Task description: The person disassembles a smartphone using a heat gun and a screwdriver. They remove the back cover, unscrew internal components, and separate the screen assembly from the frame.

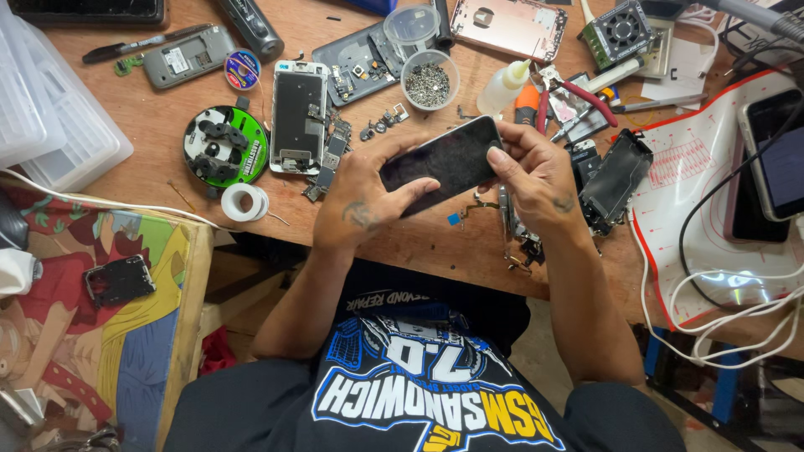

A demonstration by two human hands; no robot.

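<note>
A black smartphone with a dark screen is held tilted above the wooden workbench, gripped from both ends. My left hand clasps its lower left end, thumb laid across the glass. My right hand grips the upper right end, thumb pressing the screen's edge. An opened phone frame with bare internals lies to the left of my hands. A small blue tab rests on the bench just below the phone.
Phone parts crowd the bench: a round cup of screws, a glue bottle, red-handled pliers, a green round tool holder, tape roll, a rose-gold back cover, dismantled black frame, another phone and white cables at right.
</note>
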